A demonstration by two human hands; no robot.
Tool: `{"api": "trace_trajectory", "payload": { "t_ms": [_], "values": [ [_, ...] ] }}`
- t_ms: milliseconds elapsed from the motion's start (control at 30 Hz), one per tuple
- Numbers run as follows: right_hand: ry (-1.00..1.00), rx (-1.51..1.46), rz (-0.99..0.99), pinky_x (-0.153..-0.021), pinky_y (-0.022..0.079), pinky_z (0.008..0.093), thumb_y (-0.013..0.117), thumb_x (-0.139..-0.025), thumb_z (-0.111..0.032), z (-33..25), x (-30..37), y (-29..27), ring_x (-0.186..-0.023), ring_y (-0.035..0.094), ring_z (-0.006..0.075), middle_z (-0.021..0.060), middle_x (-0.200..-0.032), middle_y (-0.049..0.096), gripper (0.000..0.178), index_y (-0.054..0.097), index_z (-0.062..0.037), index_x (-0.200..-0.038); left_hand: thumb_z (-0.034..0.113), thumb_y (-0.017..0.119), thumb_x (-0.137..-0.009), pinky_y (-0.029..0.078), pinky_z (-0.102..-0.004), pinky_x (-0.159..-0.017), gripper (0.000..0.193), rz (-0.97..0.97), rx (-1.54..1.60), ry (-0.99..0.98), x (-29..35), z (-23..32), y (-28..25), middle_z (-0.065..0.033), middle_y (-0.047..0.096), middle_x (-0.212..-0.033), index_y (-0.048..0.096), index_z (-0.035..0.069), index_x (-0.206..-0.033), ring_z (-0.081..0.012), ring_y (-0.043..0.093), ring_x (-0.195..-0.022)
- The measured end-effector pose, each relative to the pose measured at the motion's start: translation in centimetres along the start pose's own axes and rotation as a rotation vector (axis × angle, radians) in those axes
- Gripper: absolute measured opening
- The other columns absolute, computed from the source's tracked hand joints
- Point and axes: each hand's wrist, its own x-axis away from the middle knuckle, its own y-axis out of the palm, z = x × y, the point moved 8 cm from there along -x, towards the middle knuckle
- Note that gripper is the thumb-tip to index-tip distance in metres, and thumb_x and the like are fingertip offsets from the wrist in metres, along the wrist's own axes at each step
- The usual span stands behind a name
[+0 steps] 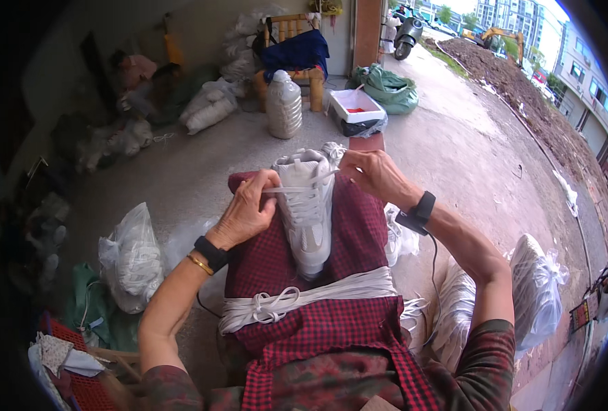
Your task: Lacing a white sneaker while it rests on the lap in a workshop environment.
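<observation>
A white and grey sneaker (306, 236) lies on my lap over a red-and-black checked apron (359, 240), its toe toward me. White shoelace (304, 190) runs through its eyelets. My left hand (246, 212) pinches one lace end at the shoe's left side. On the right, my raised right hand (379, 177) pinches the other end, which slants up from the upper eyelets. A bundle of white laces (348, 289) lies across the apron nearer my body. Part of another white shoe (333, 152) shows behind the sneaker's collar.
Bagged white shoes (136, 264) stand at left, with more wrapped shoes (533, 291) at right. Ahead are a big plastic bottle (283, 106), a bamboo chair (297, 51), a white box (357, 104) and a green sack (389, 89). A red basket (88, 390) sits lower left. Another person (136, 75) is at the far left.
</observation>
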Motion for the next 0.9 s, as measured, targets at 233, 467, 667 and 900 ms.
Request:
{"api": "trace_trajectory", "payload": {
  "t_ms": [233, 467, 667, 900],
  "values": [
    [-0.054, 0.232, -0.076, -0.061, 0.052, 0.0404, 0.057, -0.090, -0.012, 0.2, 0.4, 0.1, -0.073, 0.066, 0.0331, 0.0138, -0.084, 0.067, 0.014, 0.059, -0.0032, -0.101, 0.009, 0.064, -0.086, 0.053, -0.0377, -0.061, 0.015, 0.056, -0.426, 0.364, 1.0, -0.5, -2.5, -0.0093, 0.058, -0.082, 0.060, 0.009, -0.100, -0.0285, 0.063, -0.066],
    [-0.128, 0.437, -0.074, -0.061, 0.055, 0.0385, 0.057, -0.086, -0.007, 4.1, 2.2, -3.1, -0.074, 0.067, 0.0249, 0.0095, -0.087, 0.064, 0.014, 0.057, -0.0066, -0.100, 0.005, 0.062, -0.085, 0.051, -0.0390, -0.057, 0.020, 0.031, -0.707, 0.309, 3.9, -4.2, -8.9, -0.0088, 0.054, -0.076, 0.062, 0.011, -0.105, -0.0271, 0.061, -0.066],
    [0.176, 0.749, -0.047, -0.059, 0.053, 0.0403, 0.055, -0.089, -0.006, 9.2, 8.3, -16.4, -0.074, 0.066, 0.0295, 0.0115, -0.083, 0.062, 0.015, 0.056, -0.0084, -0.103, 0.002, 0.055, -0.089, 0.054, -0.0444, -0.078, 0.027, 0.106, -0.826, 0.121, 6.5, -8.3, -18.7, -0.0174, 0.066, -0.109, 0.064, 0.010, -0.113, -0.0387, 0.064, -0.095],
    [0.293, 0.888, 0.097, -0.068, 0.053, 0.0423, 0.051, -0.091, -0.011, 8.9, 8.9, -22.6, -0.084, 0.065, 0.0310, 0.0125, -0.085, 0.061, 0.013, 0.056, -0.0067, -0.101, -0.001, 0.049, -0.097, 0.049, -0.0442, -0.095, 0.026, 0.138, -1.017, -0.285, 17.7, -15.8, -32.2, -0.0229, 0.061, -0.121, 0.060, -0.001, -0.120, -0.0413, 0.058, -0.114]
  ]
}}
